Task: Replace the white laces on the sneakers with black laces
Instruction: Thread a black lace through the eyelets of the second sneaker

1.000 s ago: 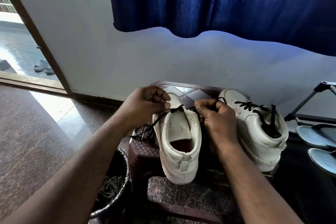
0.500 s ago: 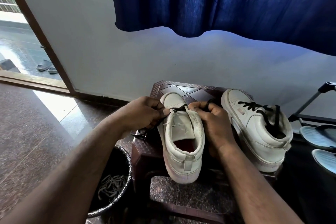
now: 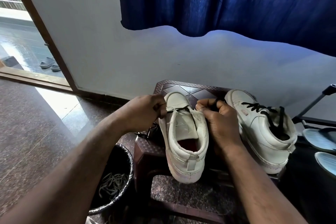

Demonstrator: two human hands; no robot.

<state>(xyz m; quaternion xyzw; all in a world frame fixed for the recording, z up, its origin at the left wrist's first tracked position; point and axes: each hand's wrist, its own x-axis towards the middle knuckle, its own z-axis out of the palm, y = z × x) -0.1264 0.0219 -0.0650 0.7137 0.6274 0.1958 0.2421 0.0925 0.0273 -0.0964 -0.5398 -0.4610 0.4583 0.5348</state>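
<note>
Sneaker (image 3: pixel 183 132) sits on the surface (image 3: pixel 192 90) btwn both hands, toe pointing away, heel twd the person, so its long axis runs straight out. A black lace (image 3: pixel 180 109) crosses the eyelets nearest the toe. The left hand (image 3: pixel 145 112) pinches one end and the right hand (image 3: pixel 218 123) the other, both equally near. Next crossing prob. goes heelward.

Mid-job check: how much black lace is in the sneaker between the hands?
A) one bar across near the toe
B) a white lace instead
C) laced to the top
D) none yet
A: only one bar of black lace crosses the sneaker near its toe, with the left hand and right hand each gripping a side of it.
</note>
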